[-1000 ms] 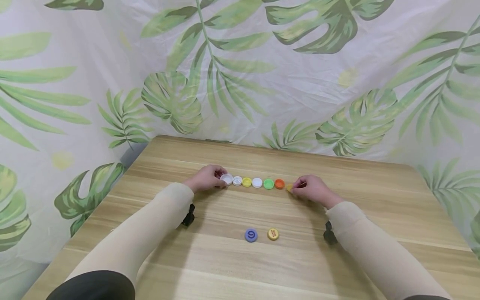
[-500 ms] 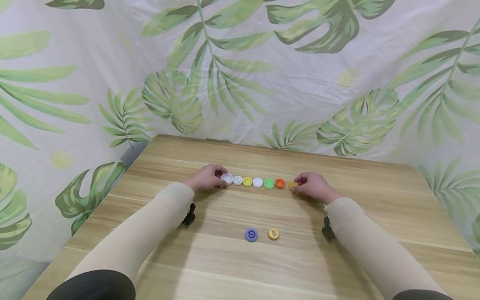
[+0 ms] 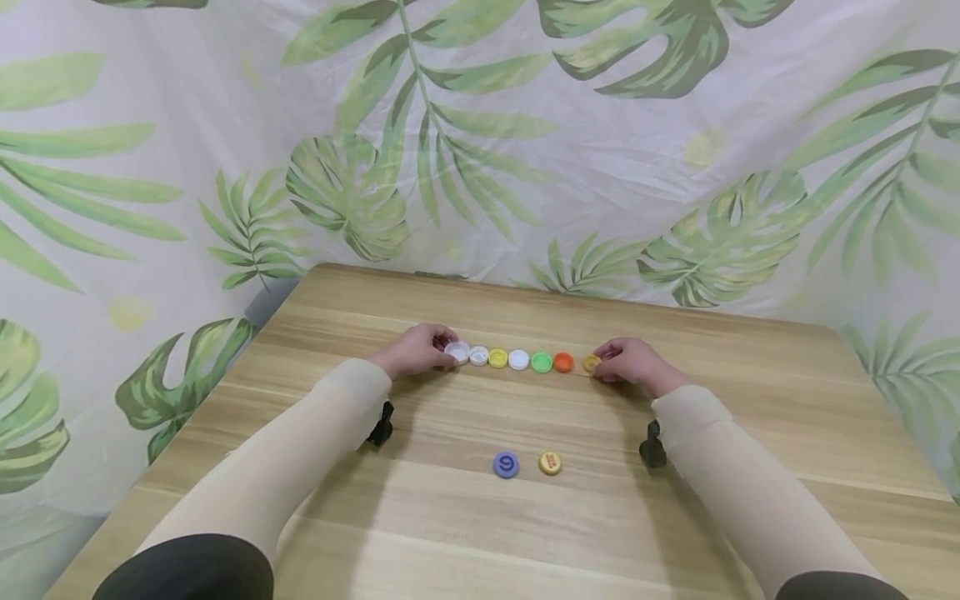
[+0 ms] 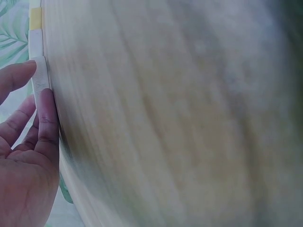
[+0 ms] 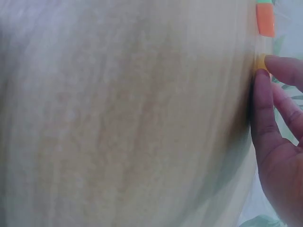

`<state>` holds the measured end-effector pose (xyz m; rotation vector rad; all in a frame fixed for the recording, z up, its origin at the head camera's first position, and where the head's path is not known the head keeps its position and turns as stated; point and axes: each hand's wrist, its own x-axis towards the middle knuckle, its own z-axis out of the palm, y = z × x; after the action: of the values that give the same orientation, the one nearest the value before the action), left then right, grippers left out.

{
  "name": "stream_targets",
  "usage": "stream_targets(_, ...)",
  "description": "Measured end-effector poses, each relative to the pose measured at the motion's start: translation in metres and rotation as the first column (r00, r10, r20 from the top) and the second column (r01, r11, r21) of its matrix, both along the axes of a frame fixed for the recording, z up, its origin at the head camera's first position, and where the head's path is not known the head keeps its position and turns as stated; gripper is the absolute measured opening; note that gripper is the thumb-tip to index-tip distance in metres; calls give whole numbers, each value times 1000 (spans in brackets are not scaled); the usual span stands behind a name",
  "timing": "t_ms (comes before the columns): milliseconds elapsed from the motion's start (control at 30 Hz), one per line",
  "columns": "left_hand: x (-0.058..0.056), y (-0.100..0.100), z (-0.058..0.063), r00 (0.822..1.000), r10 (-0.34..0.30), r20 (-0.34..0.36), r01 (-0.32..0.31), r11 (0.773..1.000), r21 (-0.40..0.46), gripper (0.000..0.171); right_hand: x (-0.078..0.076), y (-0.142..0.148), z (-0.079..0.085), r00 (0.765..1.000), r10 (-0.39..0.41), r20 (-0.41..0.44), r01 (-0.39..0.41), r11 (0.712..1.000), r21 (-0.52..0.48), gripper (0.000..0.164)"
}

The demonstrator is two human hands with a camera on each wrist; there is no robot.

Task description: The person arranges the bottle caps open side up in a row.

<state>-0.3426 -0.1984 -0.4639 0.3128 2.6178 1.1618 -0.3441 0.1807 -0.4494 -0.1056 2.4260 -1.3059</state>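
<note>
A row of bottle caps lies hollow side up across the table in the head view. My left hand (image 3: 416, 348) pinches the large white cap (image 3: 457, 353) at the row's left end; its ribbed side (image 4: 40, 75) shows between thumb and finger in the left wrist view. After it come a smaller white cap (image 3: 478, 356), a yellow cap (image 3: 498, 358), another white cap (image 3: 518, 360), a green cap (image 3: 542, 362) and an orange cap (image 3: 562, 362). My right hand (image 3: 636, 364) pinches a dark yellow cap (image 3: 591, 363), a small gap right of the orange one.
Closer to me lie a blue cap (image 3: 506, 465) and a gold cap (image 3: 551, 463) with red print, top side up and apart. The wooden table (image 3: 465, 550) ends at a leaf-patterned cloth (image 3: 480, 150) behind it.
My right hand has moved slightly right with the dark yellow cap, widening the gap to the orange cap. My left hand keeps its hold at the row's left end. The head view has tilted slightly.
</note>
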Motion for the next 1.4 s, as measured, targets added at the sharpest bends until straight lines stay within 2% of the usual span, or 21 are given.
stream_targets(367,2,1,2,1000,0,-1,0,1000,-2,42,1,-4,4,996,76,-46,-72,994,85,42)
stream_targets(733,1,0,0,1000,-6,-4,6,1000,-13,42,3,-10,6,992,110,-55,-103,987,120,42)
stream_targets(867,0,0,-1,1000,-9,-5,9,1000,-10,42,5,-11,8,993,104,-54,-98,990,105,44)
stream_targets(967,-1,-1,-2,1000,-8,-3,8,1000,-3,41,6,-12,9,992,81,-97,-71,992,108,45)
stream_targets(1133,0,-1,-2,1000,-8,-2,8,1000,6,42,8,-19,13,977,77,-199,-44,985,167,42)
stream_targets(1233,0,0,-2,1000,-10,-3,10,1000,8,42,13,-33,16,969,116,-218,-77,981,180,37)
stream_targets(1300,1,0,-1,1000,-10,-6,10,1000,6,42,20,-45,19,959,176,-224,-136,974,182,34)
stream_targets(1400,1,0,0,1000,-6,-8,6,1000,1,42,35,-66,25,923,305,-235,-257,943,214,30)
